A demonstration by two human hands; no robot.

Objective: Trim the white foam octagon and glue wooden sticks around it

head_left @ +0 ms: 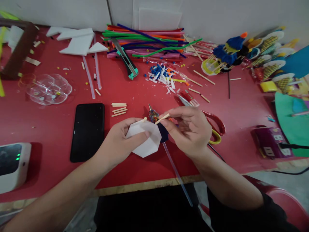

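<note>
My left hand (120, 140) is closed on a white octagonal foam piece (147, 140), held just above the red table (145, 96). A short wooden stick pokes up at the piece's top edge. My right hand (190, 129) pinches another short wooden stick (162, 118) at the piece's upper right side. A dark blue part and a clear glue stick (176, 172) show between my hands, running down past the table's front edge.
A black phone (88, 130) lies left of my hands, with several cut sticks (119, 109) beside it. Red-handled scissors (212, 124) lie right. Farther back are pipe cleaners (145, 42), a box cutter (125, 59), foam scraps (77, 42), a clear tray (49, 88).
</note>
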